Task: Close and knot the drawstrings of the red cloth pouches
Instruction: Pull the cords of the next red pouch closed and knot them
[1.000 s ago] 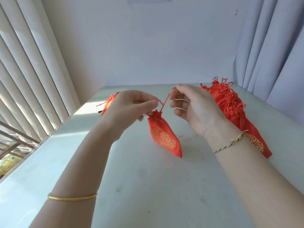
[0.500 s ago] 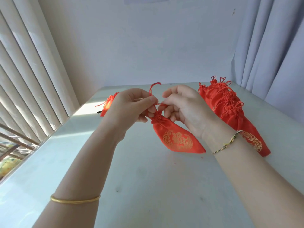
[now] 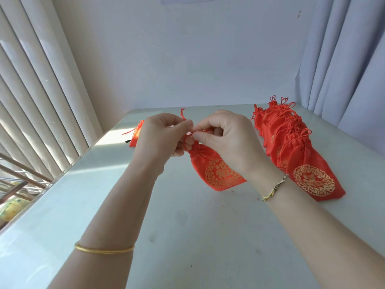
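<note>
A spare pouch (image 3: 136, 136) lies at the far left of the worktop (image 3: 187, 236), half hidden behind the left hand (image 3: 160, 138). Its cords trail loose, so it looks not yet done.

A second ago the two hands were held apart, with the drawstring (image 3: 183, 114) stretched between them and the pouch in work (image 3: 216, 174) hanging mouth up. Now they have come together, and their fingertips meet just above the gathered mouth. That mouth is puckered shut, so I judge the closing done and the knot now being formed, not yet tightened.

The left hand shows its back, fingers curled. Its grip is closed on the drawstring, which thumb and forefinger pinch. A loose end stands up above the knuckles, and a turn of cord seems to run round a lower finger.

The pouch in work is held by its neck between the hands and now slants down to the right. Its far corner is behind the right wrist, and I cannot tell whether it rests on the worktop.

The right hand (image 3: 229, 138) is knuckles up with fingers curled. Its grip is also closed on the drawstring, pinched right against the left fingertips.

Further right, a row of tied pouches (image 3: 291, 151) lies overlapped on the worktop beside the curtain (image 3: 343, 69).
</note>
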